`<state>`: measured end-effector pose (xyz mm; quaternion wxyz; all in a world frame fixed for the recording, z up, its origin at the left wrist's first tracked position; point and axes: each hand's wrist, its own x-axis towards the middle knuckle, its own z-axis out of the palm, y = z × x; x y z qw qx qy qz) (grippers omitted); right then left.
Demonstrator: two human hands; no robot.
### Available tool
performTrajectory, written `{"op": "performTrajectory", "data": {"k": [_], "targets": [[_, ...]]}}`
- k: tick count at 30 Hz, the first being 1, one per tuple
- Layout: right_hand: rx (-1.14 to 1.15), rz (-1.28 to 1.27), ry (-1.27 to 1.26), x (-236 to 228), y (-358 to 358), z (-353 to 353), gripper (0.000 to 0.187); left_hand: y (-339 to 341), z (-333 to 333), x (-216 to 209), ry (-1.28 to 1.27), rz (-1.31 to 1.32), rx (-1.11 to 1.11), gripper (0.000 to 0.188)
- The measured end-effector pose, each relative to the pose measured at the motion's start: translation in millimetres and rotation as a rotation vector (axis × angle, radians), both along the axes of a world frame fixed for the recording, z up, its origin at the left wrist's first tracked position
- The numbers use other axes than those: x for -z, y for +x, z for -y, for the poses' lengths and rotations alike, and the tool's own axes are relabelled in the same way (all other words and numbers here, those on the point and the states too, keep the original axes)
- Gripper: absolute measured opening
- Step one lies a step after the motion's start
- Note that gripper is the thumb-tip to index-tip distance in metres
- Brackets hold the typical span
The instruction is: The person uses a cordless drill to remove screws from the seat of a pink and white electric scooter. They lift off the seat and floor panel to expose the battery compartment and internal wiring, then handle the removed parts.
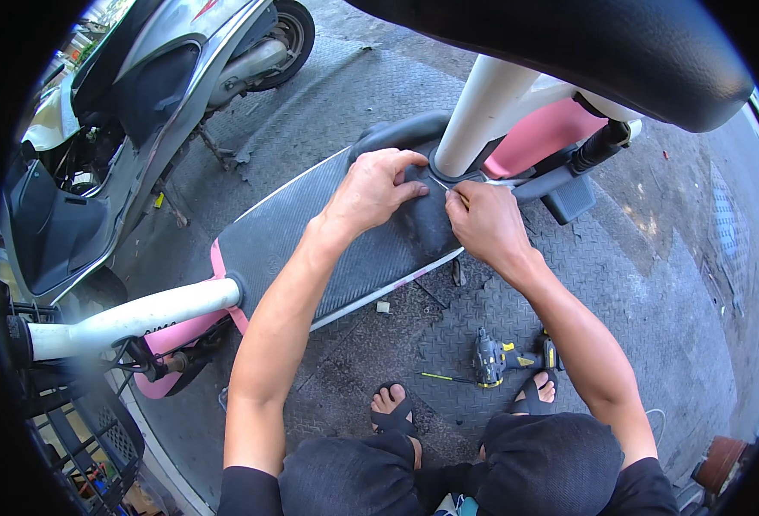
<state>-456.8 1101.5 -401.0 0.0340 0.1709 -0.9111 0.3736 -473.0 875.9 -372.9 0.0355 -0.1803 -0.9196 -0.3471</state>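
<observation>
At the base of the white post (pixel 478 120), the right hand (pixel 493 225) pinches a thin tool (pixel 439 183), its rear mostly hidden. Left of the post, the left hand (pixel 369 191) has parted fingers, contact unclear. Farther left, a scooter (pixel 158 90) is cut off.

Dark lettering (pixel 160 327) stands on the white front tube (pixel 143 314) of the pink-trimmed scooter (pixel 379 258).

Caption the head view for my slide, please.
Left hand at the base of a white post, right hand gripping a thin tool beside it.
</observation>
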Motion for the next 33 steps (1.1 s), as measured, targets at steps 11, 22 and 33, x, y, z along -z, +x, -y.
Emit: {"op": "performTrajectory", "data": {"k": [11, 22, 33], "targets": [[0.002, 0.007, -0.210, 14.0, 7.2, -1.0, 0.028, -5.8, -2.0, -1.7, -0.019, -0.008, 0.009, 0.036], [0.059, 0.055, -0.217, 4.8, 9.1, 0.5, 0.029, -14.6, -2.4, -18.4, -0.092, 0.139, 0.103, 0.032], [0.060, 0.051, -0.265, 5.8, 13.4, 8.1, 0.030, -17.0, -5.1, -18.1, -0.149, 0.160, 0.093, 0.033]]}}
